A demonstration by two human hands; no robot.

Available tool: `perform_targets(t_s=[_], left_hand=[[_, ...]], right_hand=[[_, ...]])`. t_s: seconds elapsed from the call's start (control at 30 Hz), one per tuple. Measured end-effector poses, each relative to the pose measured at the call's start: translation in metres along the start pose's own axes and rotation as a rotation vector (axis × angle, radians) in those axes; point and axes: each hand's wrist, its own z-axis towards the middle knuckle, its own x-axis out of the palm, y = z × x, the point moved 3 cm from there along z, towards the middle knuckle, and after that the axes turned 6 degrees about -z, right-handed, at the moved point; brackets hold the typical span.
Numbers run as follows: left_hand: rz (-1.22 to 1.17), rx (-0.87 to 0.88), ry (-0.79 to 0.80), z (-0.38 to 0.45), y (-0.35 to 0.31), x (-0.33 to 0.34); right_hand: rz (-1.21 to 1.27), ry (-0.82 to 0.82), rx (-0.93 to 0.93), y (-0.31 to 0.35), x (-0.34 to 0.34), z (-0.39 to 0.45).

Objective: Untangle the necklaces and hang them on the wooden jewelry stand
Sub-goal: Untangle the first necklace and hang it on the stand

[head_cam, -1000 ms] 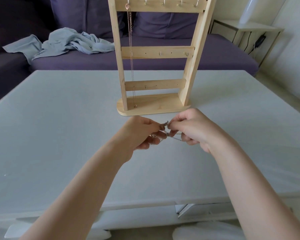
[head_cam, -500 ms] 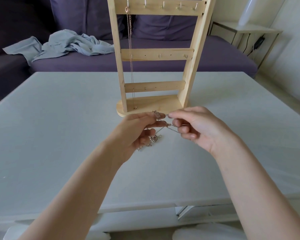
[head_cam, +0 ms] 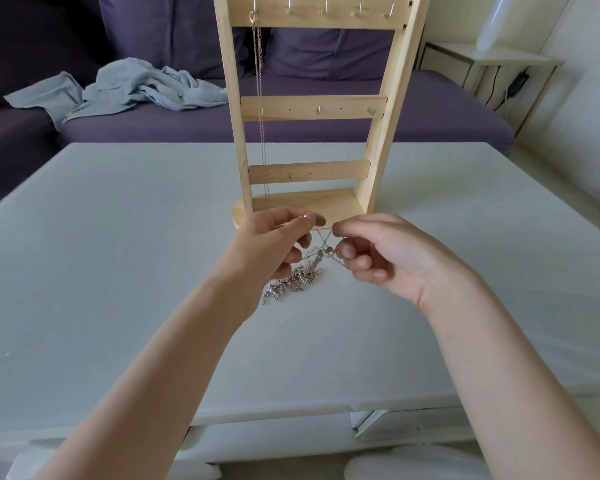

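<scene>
Silver necklaces [head_cam: 303,271] pinched between left hand [head_cam: 274,244], right hand [head_cam: 388,254].

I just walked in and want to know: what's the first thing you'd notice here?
Two hands at the middle: the left hand and right hand pinch thin silver chains, with a tangled clump lying on the white table below. Right behind them stands the tall wooden stand, one pink chain hanging from its top-left hook.

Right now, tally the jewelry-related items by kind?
Wooden jewelry stand: 1
Rose-gold chain necklace hanging on stand: 1
Tangled silver chain cluster, pinched by left hand and right hand: 1 (separate necklaces within cannot be counted)
Total: 3
</scene>
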Motion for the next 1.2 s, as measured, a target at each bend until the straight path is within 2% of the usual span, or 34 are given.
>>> perform_targets(t_s=[0.2, 0.53, 0.97, 1.2], left_hand=[[0.049, -0.087, -0.003, -0.001, 0.003, 0.001], [0.039, -0.075, 0.007, 0.000, -0.001, 0.000], [0.085, -0.155, 0.123, -0.001, 0.000, -0.001], [0.127, -0.109, 0.103, 0.002, 0.004, -0.004]], right_hand=[[0.023, -0.068, -0.067, 0.002, -0.004, 0.000], [0.215, -0.206, -0.145, 0.005, -0.008, -0.003], [0.107, -0.270, -0.234, 0.010, -0.014, -0.007], [-0.052, -0.203, -0.208, 0.007, -0.013, -0.005]])
